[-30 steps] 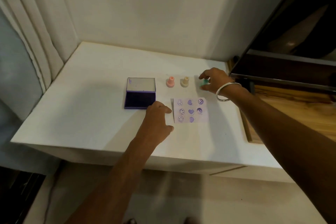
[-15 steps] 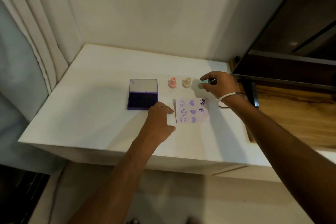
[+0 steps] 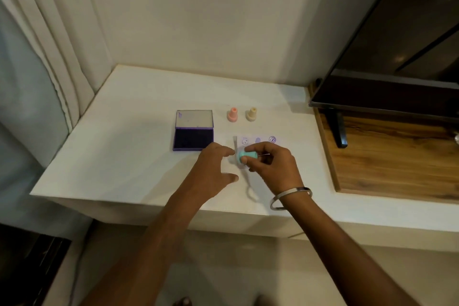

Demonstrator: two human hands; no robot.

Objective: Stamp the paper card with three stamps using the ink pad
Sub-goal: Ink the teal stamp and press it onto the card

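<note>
A white bench (image 3: 129, 156) carries, from large to small: an open ink pad (image 3: 193, 136) toward the back edge, a paper card (image 3: 258, 140) to its right already printed with purple marks, partly hidden by the hands, and a pink stamp (image 3: 232, 115) and a cream stamp (image 3: 251, 114) standing behind the card. A teal stamp (image 3: 246, 156) is pinched on its side in the right hand (image 3: 270, 169) over the card; the left hand (image 3: 213, 169) is spread, fingers relaxed, beside the card's left edge. Stamping is judged nearly or wholly complete.

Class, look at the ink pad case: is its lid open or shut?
Open. The ink pad lid is folded back toward the wall, its pale inner side up, with the dark purple pad exposed in front.
</note>
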